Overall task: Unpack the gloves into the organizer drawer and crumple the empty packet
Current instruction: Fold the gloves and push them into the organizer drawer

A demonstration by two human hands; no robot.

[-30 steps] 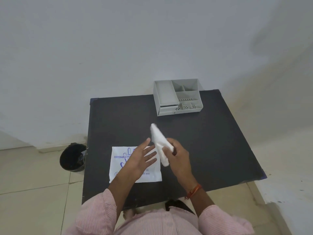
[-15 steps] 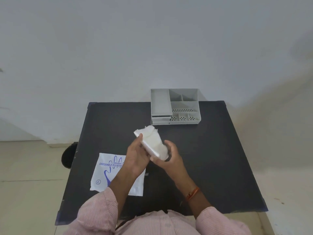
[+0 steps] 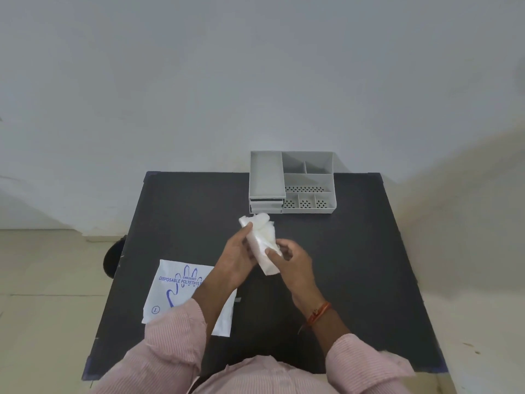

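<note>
A folded bundle of translucent white gloves [image 3: 262, 240] is held above the middle of the black table [image 3: 355, 265]. My left hand [image 3: 235, 258] grips its left side, with the thumb near the top. My right hand [image 3: 292, 261] pinches its lower end. The white glove packet [image 3: 176, 285] with blue print lies flat at the front left, partly under my left forearm. The grey organizer [image 3: 292, 182] stands at the table's back edge, with its small drawers [image 3: 266, 205] at the front left shut.
A dark bin [image 3: 113, 258] stands on the tiled floor left of the table. A plain white wall rises right behind the organizer. The table's front edge is close to my body.
My left hand came up from over the packet and took hold of the glove bundle with the right hand. The view tilted upward, so the table sits lower in frame.
</note>
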